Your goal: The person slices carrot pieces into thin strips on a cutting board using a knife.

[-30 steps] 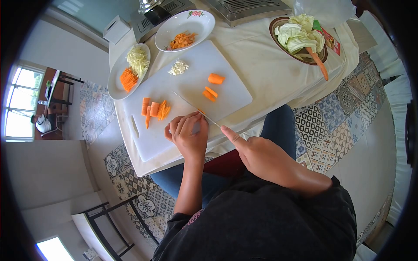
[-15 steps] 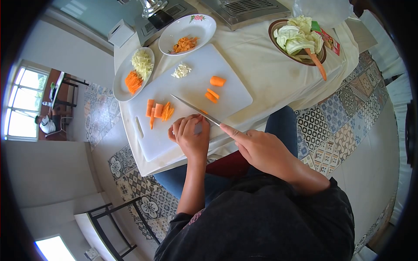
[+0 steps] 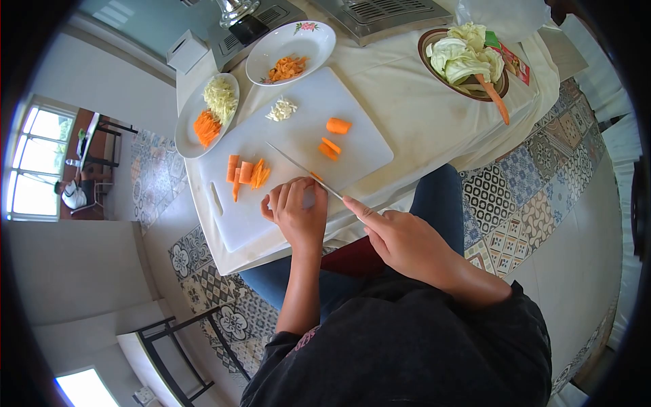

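Note:
My right hand is closed round the handle of a knife, its index finger stretched along the top. The blade lies across the white cutting board. Beside the blade, the curled fingers of my left hand press down on a small piece of carrot, mostly hidden under the fingertips. Carrot chunks and carrot sticks lie at the board's left. Farther right are a thick carrot piece and a few slices. A small heap of chopped white pieces sits near the far edge.
An oval plate holds shredded carrot and pale shreds. Behind the board, a floral bowl holds orange shreds. A brown-rimmed bowl with cabbage and a carrot stands at right. Metal stoves line the back. A seated person is far left.
The knife blade has shifted and tilted slightly beside my left fingertips. My left hand stays on the carrot piece. The whole view has moved a little since the earliest frame.

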Demonstrator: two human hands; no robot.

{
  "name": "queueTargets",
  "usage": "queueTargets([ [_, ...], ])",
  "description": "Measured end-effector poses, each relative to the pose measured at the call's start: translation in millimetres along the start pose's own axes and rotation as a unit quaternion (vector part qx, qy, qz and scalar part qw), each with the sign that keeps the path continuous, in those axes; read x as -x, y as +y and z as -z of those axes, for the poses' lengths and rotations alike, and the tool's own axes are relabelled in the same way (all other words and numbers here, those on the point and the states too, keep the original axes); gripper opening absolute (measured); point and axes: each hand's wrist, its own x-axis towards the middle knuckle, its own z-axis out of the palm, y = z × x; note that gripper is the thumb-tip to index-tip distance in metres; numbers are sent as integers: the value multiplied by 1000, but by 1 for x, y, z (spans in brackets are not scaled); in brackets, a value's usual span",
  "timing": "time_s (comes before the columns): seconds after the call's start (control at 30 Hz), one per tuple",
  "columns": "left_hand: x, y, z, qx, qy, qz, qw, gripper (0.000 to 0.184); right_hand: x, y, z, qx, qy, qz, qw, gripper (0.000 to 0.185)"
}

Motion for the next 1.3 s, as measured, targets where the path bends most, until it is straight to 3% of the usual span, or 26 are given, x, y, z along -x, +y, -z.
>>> queueTargets([
  [0.57,2,-4,-3,36,25,10,999,13,-7,-4,-7,-35,-29,-23,999,67],
  [0.87,2,-4,-2,42,26,7,999,12,-23,1,-8,-64,-16,20,998,64],
  [0.97,4,-6,-5,34,36,9,999,12,-13,-3,-5,-4,-39,2,999,63],
  [1.17,3,-8,-2,15,25,-2,1000,13,-4,2,6,141,26,33,989,59],
  [1.3,3,-7,-3,3,25,-16,1000,14,-6,-2,15,134,38,36,990,47],
])
